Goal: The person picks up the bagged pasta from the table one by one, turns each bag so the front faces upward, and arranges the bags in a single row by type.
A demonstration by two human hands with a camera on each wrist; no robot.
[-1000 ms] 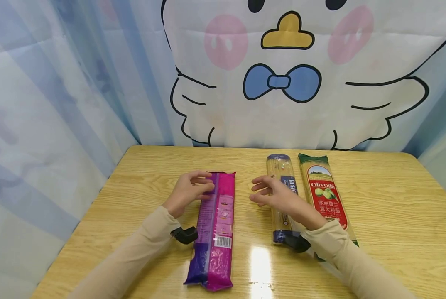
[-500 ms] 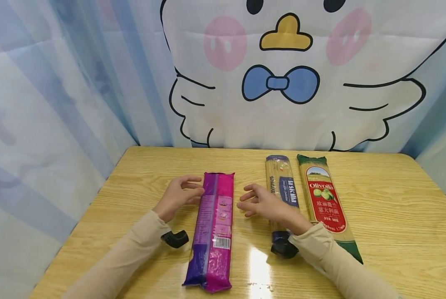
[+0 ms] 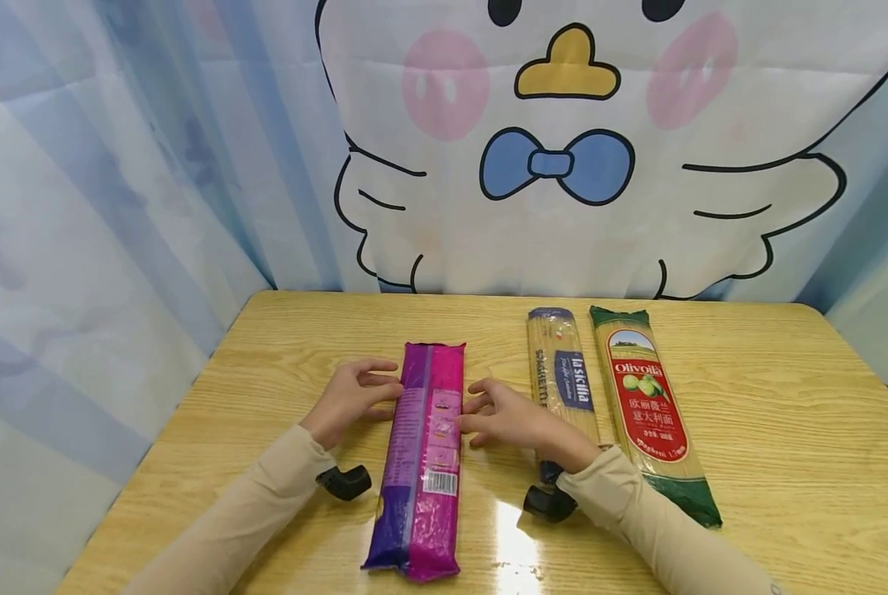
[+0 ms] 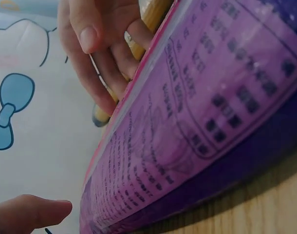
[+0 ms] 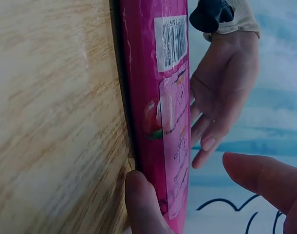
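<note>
A long pink-and-purple packet [image 3: 429,446] with a barcode lies back side up on the table, lengthwise to me. At its left edge is my left hand [image 3: 350,401], fingers loosely bent and fingertips right at the side. My right hand [image 3: 514,421] comes from the other side, its fingertips at the pink right edge. The right wrist view has one right finger [image 5: 141,195] against the packet's lower side, with the thumb [image 5: 258,178] held apart. In the left wrist view, the left thumb [image 4: 31,212] stands away from the packet's purple printed face [image 4: 187,97].
Right of the packet lies a La Sicilia spaghetti bag [image 3: 572,380], partly behind my right hand and wrist. Beside it is a green-ended Olivoilà spaghetti bag [image 3: 648,405] with a red label. A cartoon-printed curtain [image 3: 556,231] hangs behind the wooden table [image 3: 295,330].
My left hand has drawn back left from over the packet to its left edge. The right hand has moved left and nearer me, from the La Sicilia bag to the packet's right edge.
</note>
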